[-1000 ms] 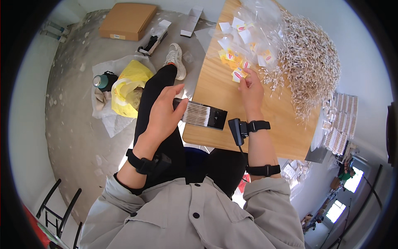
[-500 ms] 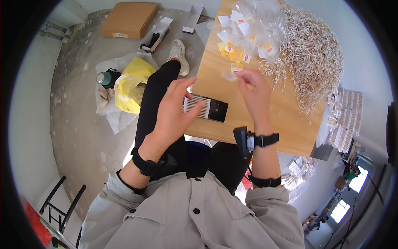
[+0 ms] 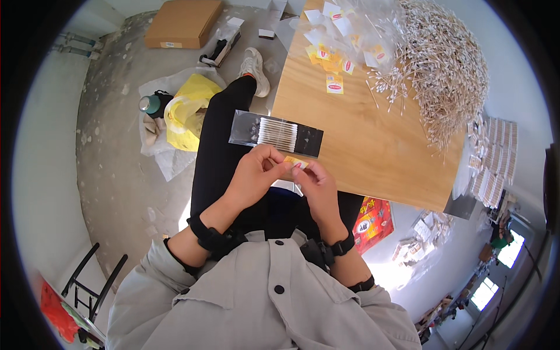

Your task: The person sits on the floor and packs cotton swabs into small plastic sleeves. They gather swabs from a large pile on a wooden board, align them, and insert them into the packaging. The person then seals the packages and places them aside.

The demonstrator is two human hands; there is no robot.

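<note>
1. So, L hand (image 3: 252, 179) & R hand (image 3: 320, 191) both pinch one small yellow/white card (image 3: 297, 162); fingers (image 3: 281, 170) closed on it, L on one end, R on other.
2. Card's just in front of swab pack (image 3: 277, 135) (row of swabs, black strip, clear wrap), lying at worktop (image 3: 373, 151) edge.
3. Single card (image 3: 335, 85) farther back, nr loose cards (image 3: 347, 66) + clear bags (image 3: 373, 30).
4. Lg swab heap (image 3: 446, 64), back R.

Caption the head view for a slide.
Left hand and right hand hold a yellow card near a row of cotton swabs; a loose swab heap lies on the wooden table.
</note>
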